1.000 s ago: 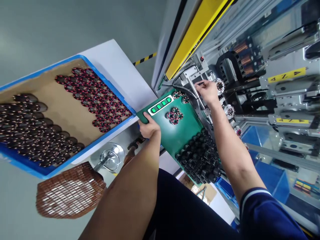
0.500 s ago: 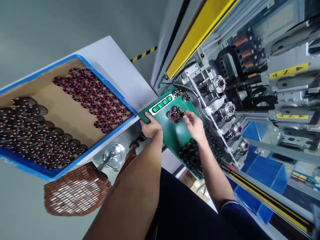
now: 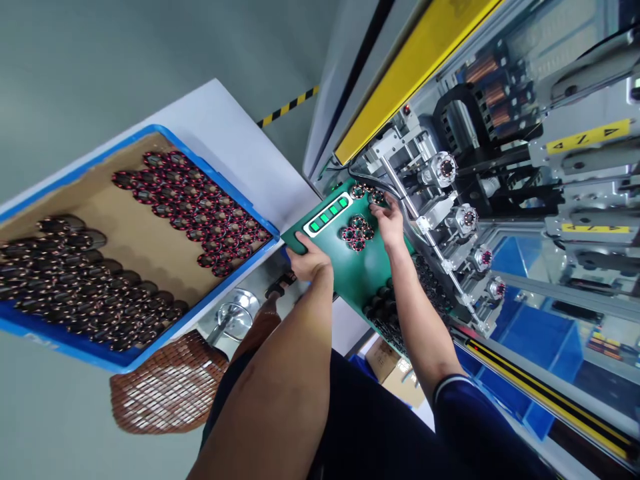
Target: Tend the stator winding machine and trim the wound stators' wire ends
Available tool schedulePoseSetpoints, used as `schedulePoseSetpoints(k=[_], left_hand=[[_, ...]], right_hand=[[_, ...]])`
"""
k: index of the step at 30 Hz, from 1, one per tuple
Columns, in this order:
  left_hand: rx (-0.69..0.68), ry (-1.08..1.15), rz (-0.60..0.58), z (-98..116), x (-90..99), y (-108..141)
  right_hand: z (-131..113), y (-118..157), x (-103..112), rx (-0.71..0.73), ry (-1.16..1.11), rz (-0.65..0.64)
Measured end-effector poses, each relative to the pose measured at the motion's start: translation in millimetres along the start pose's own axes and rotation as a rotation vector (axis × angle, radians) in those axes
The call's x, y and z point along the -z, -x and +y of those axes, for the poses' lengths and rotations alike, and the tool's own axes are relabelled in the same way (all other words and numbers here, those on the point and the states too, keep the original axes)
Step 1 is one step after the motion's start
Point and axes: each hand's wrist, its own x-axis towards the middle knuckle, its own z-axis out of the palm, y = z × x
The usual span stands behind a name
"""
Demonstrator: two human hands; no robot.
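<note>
My left hand (image 3: 309, 258) is closed over the near left edge of the green worktop (image 3: 353, 270). Its thumb lies on top and the other fingers are tucked below, close to a white panel (image 3: 327, 215) with several lit green buttons. At the worktop's far side, my right hand (image 3: 391, 223) has its fingers closed around a copper-wound motor stator (image 3: 377, 197), partly hidden by the fingers. Beside it lies another copper-wound stator (image 3: 357, 191). A small cluster of stators with red marks (image 3: 357, 233) sits between my two hands.
A blue-rimmed tray (image 3: 150, 130) holds rows of stators on the left, on a white table (image 3: 225, 133). Black parts (image 3: 387, 310) are heaped at the worktop's lower end. Machine spindles (image 3: 465, 218) stand at right, below a yellow beam (image 3: 415, 73). A brown slatted seat (image 3: 170, 383) is lower left.
My right hand has moved from the stator cluster toward the far edge of the worktop, closing on a stator there. My left hand keeps its place on the edge. The view has shifted slightly.
</note>
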Motion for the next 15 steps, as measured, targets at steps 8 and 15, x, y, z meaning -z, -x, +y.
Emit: schedulePoseSetpoints(k=[8,15], left_hand=[[-0.021,-0.066,-0.043,-2.9,0.6,-1.0],[-0.052,-0.035,-0.008,-5.1,-1.1,-2.0]], right_hand=[[-2.3,5.6,0.8,0.09,0.144,-0.036],[-29.5,60.3,11.5,0.206,0.403,0.052]])
